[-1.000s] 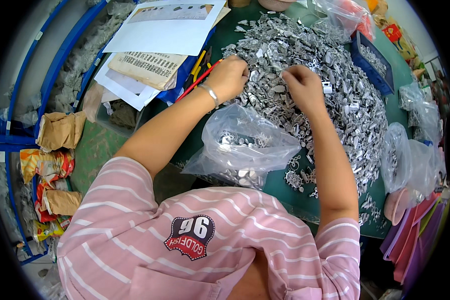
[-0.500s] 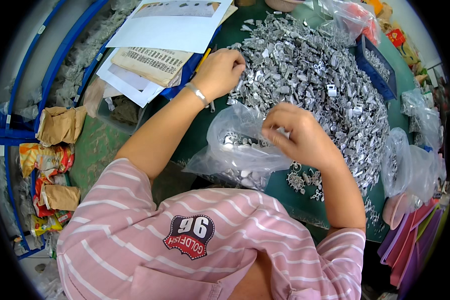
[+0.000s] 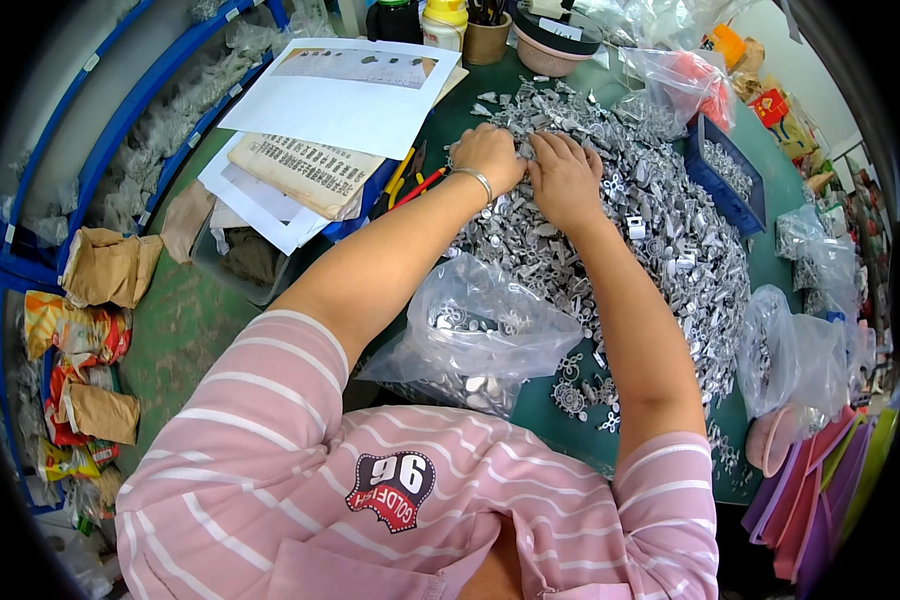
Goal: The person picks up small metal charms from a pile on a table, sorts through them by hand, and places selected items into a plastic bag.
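Both hands work at the far left part of a large heap of small silver metal charms [image 3: 660, 270]. My left hand [image 3: 488, 157], with a bracelet at its wrist, rests on the heap's edge with curled fingers. What those fingers hold, if anything, is hidden. Close beside it, my right hand [image 3: 567, 180] lies over the pieces, its fingers stretched out and a little apart. Nearer to me a clear plastic bag [image 3: 440, 350] stands with its mouth open and silver pieces inside. A few ornate ring-shaped pieces [image 3: 570, 398] lie right of the bag.
Papers [image 3: 335, 95] and red- and yellow-handled tools [image 3: 410, 185] lie left of the heap. A blue bin [image 3: 730, 205] of small parts stands right, with filled plastic bags [image 3: 785, 350] beyond. A pink bowl [image 3: 550, 55] and bottles [image 3: 443, 25] sit at the back.
My right hand has moved from above the plastic bag out to the heap, beside the left. My left hand has shifted slightly right. The view has tilted, showing more of the table's back.
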`<state>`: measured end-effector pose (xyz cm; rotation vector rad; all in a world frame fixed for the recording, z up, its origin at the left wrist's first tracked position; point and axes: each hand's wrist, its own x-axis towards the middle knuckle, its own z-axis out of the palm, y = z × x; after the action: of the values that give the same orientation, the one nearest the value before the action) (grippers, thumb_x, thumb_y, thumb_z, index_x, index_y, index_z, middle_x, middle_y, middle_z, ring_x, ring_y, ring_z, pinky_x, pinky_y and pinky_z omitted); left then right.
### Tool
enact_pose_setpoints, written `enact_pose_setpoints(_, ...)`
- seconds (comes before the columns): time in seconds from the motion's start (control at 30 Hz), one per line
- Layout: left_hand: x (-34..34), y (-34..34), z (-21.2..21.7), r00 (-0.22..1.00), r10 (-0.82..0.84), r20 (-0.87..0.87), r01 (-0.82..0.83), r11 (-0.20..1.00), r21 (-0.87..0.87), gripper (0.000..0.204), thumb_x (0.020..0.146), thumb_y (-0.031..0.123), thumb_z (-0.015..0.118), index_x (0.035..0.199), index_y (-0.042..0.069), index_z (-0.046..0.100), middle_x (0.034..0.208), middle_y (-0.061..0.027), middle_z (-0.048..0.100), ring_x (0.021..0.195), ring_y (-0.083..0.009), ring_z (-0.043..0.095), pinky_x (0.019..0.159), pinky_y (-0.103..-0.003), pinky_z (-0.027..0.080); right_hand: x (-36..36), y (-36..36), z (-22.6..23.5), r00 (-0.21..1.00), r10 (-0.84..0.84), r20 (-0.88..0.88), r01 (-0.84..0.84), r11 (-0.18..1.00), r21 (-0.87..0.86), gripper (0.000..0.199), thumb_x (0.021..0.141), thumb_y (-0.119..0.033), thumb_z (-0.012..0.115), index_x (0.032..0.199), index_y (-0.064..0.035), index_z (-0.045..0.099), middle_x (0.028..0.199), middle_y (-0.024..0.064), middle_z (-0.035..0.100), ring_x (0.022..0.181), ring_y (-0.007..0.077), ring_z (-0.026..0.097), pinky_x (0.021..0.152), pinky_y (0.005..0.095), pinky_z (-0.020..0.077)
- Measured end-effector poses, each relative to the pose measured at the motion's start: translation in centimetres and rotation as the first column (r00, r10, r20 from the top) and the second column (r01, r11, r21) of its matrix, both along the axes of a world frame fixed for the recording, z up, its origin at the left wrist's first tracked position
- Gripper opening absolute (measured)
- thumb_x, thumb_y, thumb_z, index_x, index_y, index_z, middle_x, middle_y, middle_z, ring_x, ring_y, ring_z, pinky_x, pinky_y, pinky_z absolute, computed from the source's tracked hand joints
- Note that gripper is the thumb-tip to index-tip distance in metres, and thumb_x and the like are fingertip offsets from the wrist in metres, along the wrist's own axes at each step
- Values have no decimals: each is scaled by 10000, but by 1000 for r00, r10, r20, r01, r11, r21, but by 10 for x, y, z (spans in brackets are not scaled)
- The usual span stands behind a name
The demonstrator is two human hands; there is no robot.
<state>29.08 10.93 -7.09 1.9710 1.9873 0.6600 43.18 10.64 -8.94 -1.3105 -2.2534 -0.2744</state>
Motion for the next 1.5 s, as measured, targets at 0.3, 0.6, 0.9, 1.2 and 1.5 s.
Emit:
enact_pose_setpoints(0.3, -9, -26, -11, 963, -215, 162, 181, 963, 201, 143, 765, 134, 656, 830, 32, 579, 833, -138, 629, 812, -311, 611, 720, -399, 466, 36, -22, 30, 966, 179, -188, -193, 979, -58, 72, 742, -60, 626, 764, -56, 558, 731, 83, 598, 774, 294, 568, 678, 387, 439)
enact_pose_setpoints(0.6, -19, -19, 9, 202, 77, 976, 56, 994, -90, 149, 809, 91, 583, 928, 42, 509, 761, -38, 574, 640, -140, 573, 583, -269, 490, 56, 14, 40, 965, 128, -228, -115, 991, 67, 109, 786, -66, 587, 882, -22, 613, 872, 140, 608, 838, 337, 571, 728, 398, 462)
enact_pose_setpoints(0.9, 13, 64, -3, 723, -13, 690, -117, 983, 141, 180, 722, 170, 675, 798, 9, 648, 668, -85, 625, 593, -156, 592, 506, -289, 475, 31, 41, 34, 983, -131, -128, 102, 972, -212, 247, 716, -224, 658, 934, -109, 678, 949, 97, 653, 896, 301, 588, 859, 438, 417)
enact_pose_setpoints(1.2, 34, 90, -13, 972, -176, 158, 154, 977, 146, 169, 696, 108, 649, 854, 90, 707, 936, -139, 661, 915, -299, 614, 839, -373, 483, 83, 30, 69, 509, -281, -813, -526, 647, -553, 152, 817, -75, 607, 938, 14, 632, 922, 91, 675, 807, 142, 628, 706, 258, 477)
enact_pose_setpoints(1.5, 15, 48, 3, 662, -126, 739, 74, 992, 103, 119, 706, 56, 618, 819, 18, 622, 802, -72, 619, 744, -169, 598, 638, -307, 472, 47, 70, 53, 928, 28, -373, -213, 859, -466, 236, 813, -134, 605, 1020, -24, 627, 941, 199, 637, 958, 294, 613, 831, 363, 480)
